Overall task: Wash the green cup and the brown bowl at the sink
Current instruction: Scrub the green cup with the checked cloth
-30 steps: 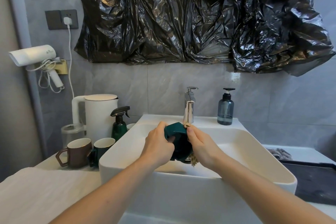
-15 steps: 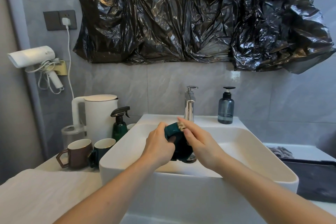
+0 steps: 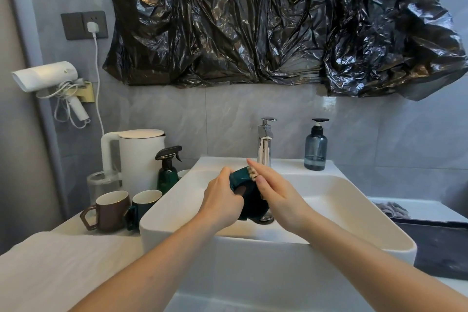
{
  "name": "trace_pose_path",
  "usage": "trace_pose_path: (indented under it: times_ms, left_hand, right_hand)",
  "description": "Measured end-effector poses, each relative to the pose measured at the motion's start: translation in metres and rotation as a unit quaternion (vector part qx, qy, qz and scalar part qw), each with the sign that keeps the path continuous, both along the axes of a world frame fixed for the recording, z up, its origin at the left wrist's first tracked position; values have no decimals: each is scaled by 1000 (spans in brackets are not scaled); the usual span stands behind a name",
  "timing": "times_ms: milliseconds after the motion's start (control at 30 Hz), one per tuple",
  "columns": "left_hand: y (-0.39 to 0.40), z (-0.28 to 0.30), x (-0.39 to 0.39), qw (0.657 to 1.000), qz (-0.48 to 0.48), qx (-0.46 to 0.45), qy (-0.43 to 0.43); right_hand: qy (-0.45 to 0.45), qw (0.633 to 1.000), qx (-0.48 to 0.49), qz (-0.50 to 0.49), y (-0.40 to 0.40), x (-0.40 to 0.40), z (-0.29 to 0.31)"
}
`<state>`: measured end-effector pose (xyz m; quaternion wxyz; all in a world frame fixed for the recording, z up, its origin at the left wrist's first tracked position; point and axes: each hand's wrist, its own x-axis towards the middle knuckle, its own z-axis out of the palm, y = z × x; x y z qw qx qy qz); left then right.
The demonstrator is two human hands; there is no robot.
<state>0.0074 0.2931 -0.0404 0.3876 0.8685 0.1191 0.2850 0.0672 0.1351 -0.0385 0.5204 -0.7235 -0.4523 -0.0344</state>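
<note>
Using the white rectangular ceramic sink (image 3: 177,206) as the anchor here. Left of it on the pale surface (image 3: 63,258) sit a brown ceramic mug with an angular handle (image 3: 109,211) and a dark green mug with a white inside (image 3: 144,205), pretty much touching each other. Behind those, still left of the sink, are a white electric kettle (image 3: 138,157) and a dark green spray bottle with a black trigger (image 3: 167,172).

Over the sink basin, the person's left hand (image 3: 222,204) has its grip curled tight around the dark green glossy cup (image 3: 249,197), which is tipped on its side above the drain. The right hand (image 3: 277,196) comes in from the other side, fingers mostly straight, pressing a small tan scrubber (image 3: 252,173) against the cup's upper edge, so its grip is loose and flat rather than wrapped.

Behind the sink stands the chrome faucet (image 3: 264,147), and on the sink's back right corner a blue-grey translucent pump bottle (image 3: 315,149).
</note>
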Motion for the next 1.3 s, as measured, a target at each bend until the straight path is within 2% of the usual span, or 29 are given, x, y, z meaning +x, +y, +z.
trace_pose_path:
  times_ms: [67, 100, 167, 300, 500, 633, 767, 933, 1033, 1200, 1300]
  left_hand:
    - [-1, 1, -1, 1000, -4, 17, 10]
    - [-1, 1, -1, 1000, -3, 19, 9]
    - [0, 0, 0, 1000, 2, 10, 3]
    - [-1, 1, 0, 1000, 8, -17, -20]
    - [-1, 2, -2, 998, -13, -55, -32]
    - [0, -1, 2, 998, -25, -53, -5]
    - [-2, -2, 1, 1000, -6, 4, -4]
    - [-1, -3, -2, 998, -29, 35, 38]
    - [-2, -1, -2, 997, -31, 33, 57]
    - [-4, 0, -2, 999, 4, 38, 34]
    - [-5, 1, -3, 999, 11, 38, 27]
  right_hand:
    - [-72, 997, -31, -17, 2, -3, 1]
    - [-77, 996, -34, -21, 2, -2, 2]
    - [-56, 998, -30, -26, 1, -1, 3]
    - [64, 998, -6, 3, -1, 0, 2]
    - [93, 995, -11, 23, -4, 0, 0]
    - [65, 998, -22, -10, -4, 0, 3]
    - [35, 997, -37, -52, -5, 1, 3]
    - [-28, 993, -103, -48, -6, -2, 2]
    - [-56, 994, -86, -37, -6, -3, 2]
    - [78, 996, 23, -28, 0, 7, -2]
    - [69, 997, 3, -45, 0, 4, 1]
